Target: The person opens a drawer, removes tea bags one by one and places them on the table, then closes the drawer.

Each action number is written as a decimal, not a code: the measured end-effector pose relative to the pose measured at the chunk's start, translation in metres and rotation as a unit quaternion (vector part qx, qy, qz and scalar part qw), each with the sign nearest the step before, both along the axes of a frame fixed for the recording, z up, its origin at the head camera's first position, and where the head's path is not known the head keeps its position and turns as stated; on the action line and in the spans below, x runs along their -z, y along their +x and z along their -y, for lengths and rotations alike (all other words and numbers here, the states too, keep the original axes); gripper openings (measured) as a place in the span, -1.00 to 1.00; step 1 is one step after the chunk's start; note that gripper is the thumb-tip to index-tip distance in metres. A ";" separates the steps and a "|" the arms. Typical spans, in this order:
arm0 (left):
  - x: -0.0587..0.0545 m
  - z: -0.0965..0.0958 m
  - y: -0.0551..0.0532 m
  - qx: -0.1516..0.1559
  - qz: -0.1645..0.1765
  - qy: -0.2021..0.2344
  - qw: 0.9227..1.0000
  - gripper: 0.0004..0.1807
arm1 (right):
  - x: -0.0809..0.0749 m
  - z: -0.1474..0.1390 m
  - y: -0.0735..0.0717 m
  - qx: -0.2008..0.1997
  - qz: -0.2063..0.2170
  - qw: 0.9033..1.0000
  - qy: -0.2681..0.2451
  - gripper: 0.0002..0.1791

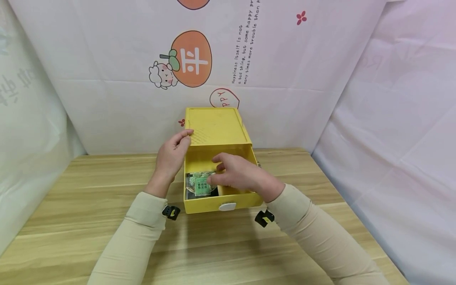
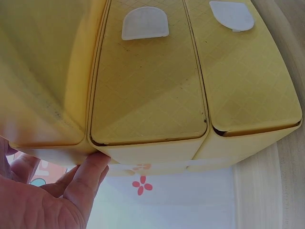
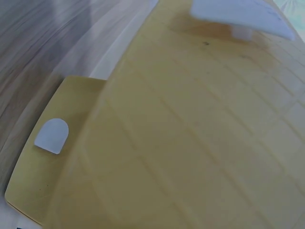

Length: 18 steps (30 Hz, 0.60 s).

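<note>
Centre frame: opened yellow drawer (image 1: 204,205), not yet closed, with packet (image 1: 197,183) inside; empty-fingered right hand (image 1: 238,172) over it; relaxed left hand (image 1: 171,156) against cabinet (image 1: 218,124).

Long sleeves in pale beige are worn on both arms, the left sleeve (image 1: 122,241) and right sleeve (image 1: 320,233) being matched in colour. Fine creases are noted along the fabric. Each sleeve is finished by a wide cuff, marked off by a seam. A small black fitting is seen at the left cuff (image 1: 147,206), a second at the right cuff (image 1: 292,204); both are marked with yellow. Left hand (image 1: 171,158) and right hand (image 1: 240,172) are bare.
</note>
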<state>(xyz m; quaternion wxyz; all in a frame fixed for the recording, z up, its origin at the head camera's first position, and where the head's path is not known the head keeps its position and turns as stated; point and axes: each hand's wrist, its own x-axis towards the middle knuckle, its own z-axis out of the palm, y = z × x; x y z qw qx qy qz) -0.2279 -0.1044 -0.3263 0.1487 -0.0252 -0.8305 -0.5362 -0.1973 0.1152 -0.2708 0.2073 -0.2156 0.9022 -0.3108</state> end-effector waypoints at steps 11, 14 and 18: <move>0.000 0.000 0.000 -0.002 -0.001 0.005 1.000 -0.51 | 0.001 -0.001 -0.002 0.006 0.015 1.000 -0.020 -0.15; 0.000 0.000 0.000 -0.002 0.000 0.008 1.000 -0.51 | 0.001 -0.001 -0.001 0.009 0.018 0.999 -0.026 -0.16; 0.000 0.000 0.000 -0.002 -0.001 0.009 1.000 -0.51 | 0.001 -0.003 0.000 0.027 0.004 0.999 -0.019 -0.17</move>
